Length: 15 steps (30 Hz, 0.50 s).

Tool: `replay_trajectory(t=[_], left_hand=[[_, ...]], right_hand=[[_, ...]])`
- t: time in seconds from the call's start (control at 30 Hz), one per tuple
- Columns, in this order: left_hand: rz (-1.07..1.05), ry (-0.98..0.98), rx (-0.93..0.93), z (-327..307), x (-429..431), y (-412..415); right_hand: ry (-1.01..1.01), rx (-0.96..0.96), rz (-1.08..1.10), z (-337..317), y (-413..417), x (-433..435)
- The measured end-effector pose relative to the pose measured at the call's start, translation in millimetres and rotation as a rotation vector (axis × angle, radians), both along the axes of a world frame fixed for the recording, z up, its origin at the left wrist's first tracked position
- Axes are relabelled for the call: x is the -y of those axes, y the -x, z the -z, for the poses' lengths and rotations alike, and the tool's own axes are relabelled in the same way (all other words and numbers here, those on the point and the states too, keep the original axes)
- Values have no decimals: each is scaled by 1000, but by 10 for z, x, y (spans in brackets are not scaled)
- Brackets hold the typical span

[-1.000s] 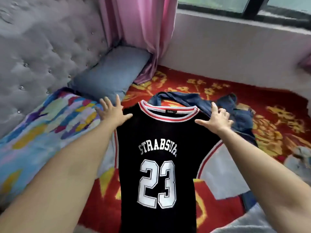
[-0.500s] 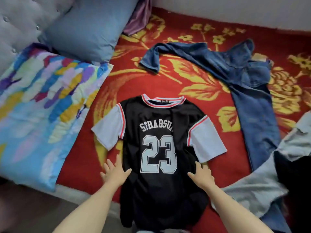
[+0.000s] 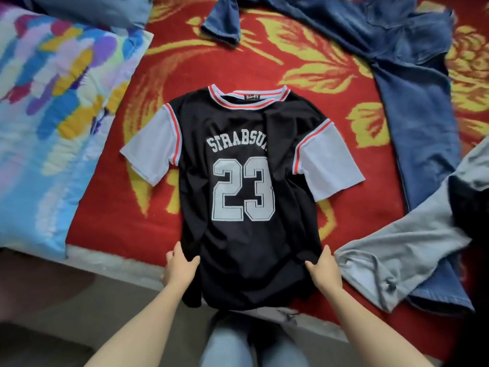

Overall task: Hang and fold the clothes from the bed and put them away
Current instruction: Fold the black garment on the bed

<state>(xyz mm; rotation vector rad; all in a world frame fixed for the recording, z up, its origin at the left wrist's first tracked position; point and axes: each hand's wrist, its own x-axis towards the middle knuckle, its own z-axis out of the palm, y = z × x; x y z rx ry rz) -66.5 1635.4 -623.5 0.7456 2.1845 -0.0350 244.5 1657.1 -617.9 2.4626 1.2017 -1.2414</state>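
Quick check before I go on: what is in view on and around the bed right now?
jersey: one, black with white sleeves, number 23, flat at bed centre
jeans: one, dark blue, upper right
grey garment: one, crumpled, right, over the jeans
patterned pillow: one, multicoloured, left
blue pillow: one, top left
bedcover: one, red with yellow flowers, under everything
legs: two, light-blue trousers, bottom centre
left grip: one, bare hand, holds jersey's side near hem
right grip: one, bare hand, holds the other side
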Motion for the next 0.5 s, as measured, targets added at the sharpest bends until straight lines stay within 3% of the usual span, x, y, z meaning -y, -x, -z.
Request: replay_trajectory(t=[0.33,0.43,0.5], left_hand=[[-539,-300,182,-369,340,-10],[-563,-351,130,-463,510,134],[-479,-286,33,-477,626,201]], right_hand=[[-245,70,7,-252,-269,273],[-174,147,-41,-293,-387,368],[-36,174,-177,-270,-457,441]])
